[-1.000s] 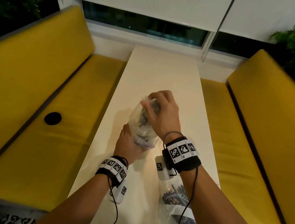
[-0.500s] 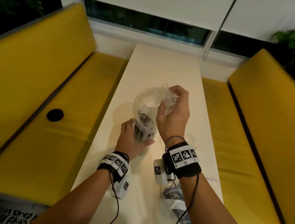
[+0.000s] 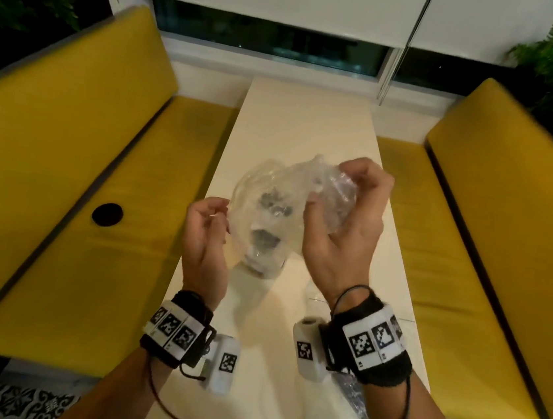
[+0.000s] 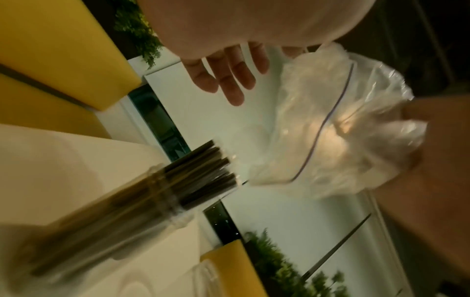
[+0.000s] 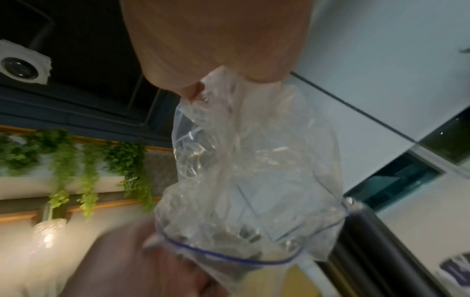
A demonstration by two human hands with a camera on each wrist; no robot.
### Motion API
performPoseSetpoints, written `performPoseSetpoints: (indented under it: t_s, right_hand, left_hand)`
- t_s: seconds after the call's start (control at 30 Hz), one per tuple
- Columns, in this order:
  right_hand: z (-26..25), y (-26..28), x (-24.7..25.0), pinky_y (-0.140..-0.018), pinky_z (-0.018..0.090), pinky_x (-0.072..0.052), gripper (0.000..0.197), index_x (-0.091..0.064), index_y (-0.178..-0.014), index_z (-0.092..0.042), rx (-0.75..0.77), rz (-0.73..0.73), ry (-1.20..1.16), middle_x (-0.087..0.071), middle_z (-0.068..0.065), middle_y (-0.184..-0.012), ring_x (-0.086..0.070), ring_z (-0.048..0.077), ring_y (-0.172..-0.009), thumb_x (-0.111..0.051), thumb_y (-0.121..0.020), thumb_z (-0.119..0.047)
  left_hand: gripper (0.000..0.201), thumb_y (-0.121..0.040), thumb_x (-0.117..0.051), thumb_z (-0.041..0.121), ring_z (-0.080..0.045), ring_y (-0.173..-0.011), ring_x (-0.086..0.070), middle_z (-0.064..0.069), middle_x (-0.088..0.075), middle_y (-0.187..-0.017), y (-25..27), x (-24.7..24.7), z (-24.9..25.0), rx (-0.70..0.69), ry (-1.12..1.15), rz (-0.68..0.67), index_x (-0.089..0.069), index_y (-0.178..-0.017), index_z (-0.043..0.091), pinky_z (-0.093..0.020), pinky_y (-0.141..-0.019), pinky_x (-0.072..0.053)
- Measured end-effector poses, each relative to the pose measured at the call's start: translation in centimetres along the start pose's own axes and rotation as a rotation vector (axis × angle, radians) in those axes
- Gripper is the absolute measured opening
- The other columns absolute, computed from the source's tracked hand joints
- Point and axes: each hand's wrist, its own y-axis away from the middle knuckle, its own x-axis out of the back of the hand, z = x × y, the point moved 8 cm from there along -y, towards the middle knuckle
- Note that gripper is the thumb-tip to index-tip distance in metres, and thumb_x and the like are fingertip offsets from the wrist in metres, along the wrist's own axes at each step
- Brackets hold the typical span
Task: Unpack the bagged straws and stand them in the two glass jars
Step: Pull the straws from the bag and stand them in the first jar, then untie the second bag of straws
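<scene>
A glass jar (image 3: 264, 263) stands on the table with a bundle of dark straws (image 4: 203, 170) upright in it. My right hand (image 3: 339, 189) grips the crumpled clear zip bag (image 3: 291, 190), lifted above the jar; its mouth with the blue zip line (image 5: 223, 255) hangs over the straw tops. My left hand (image 3: 214, 216) hovers at the bag's left edge, fingers (image 4: 229, 80) loose and holding nothing. A second glass jar (image 4: 206, 275) stands close by, only partly seen.
The long pale table (image 3: 305, 126) runs away from me between two yellow benches (image 3: 64, 185). Another clear bag with dark straws (image 3: 355, 399) lies on the table under my right forearm. A dark round hole (image 3: 107, 214) marks the left bench.
My right hand pulled the bag up off the straws, which stay standing in the jar. My left hand let go of the jar and rose beside the bag.
</scene>
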Motion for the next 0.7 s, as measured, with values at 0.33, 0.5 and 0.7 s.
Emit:
performPoseSetpoints:
  t_s: [0.33, 0.5, 0.7]
  right_hand:
    - [10.2, 19.6, -7.0, -0.097, 0.025, -0.045, 0.043, -0.050, -0.134, -0.017, -0.363, -0.618, 0.148, -0.059, -0.001, -0.128, -0.055, 0.011, -0.114, -0.048, -0.100, -0.043]
    - [15.2, 25.3, -7.8, -0.096, 0.043, -0.046, 0.029, -0.074, -0.116, -0.029, -0.273, -0.704, 0.595, -0.055, 0.008, -0.132, -0.046, 0.032, -0.113, -0.051, -0.098, -0.027]
    - [18.8, 27.4, -8.3, -0.085, 0.044, -0.055, 0.024, -0.075, -0.116, -0.012, -0.463, -0.742, 0.585, -0.059, 0.014, -0.107, -0.057, 0.034, -0.098, -0.062, -0.096, -0.008]
  left_hand:
    - [0.024, -0.102, -0.059, -0.001, -0.008, -0.086, -0.067, 0.004, -0.071, -0.098, 8.6, 3.5, -11.8, 0.480, -0.222, -0.227, -0.065, -0.104, 0.023, -0.030, -0.076, -0.057]
    - [0.013, -0.093, -0.069, 0.007, -0.030, -0.097, -0.070, -0.001, -0.071, -0.099, 11.8, 4.7, -18.5, 0.411, -0.686, -0.497, -0.070, -0.096, 0.019, -0.042, -0.089, -0.059]
    - [0.051, -0.085, -0.069, 0.002, -0.023, -0.118, -0.056, -0.006, -0.050, -0.135, 11.9, 4.9, -18.5, 0.359, -0.800, -0.450, -0.064, -0.133, 0.020, -0.037, -0.107, -0.050]
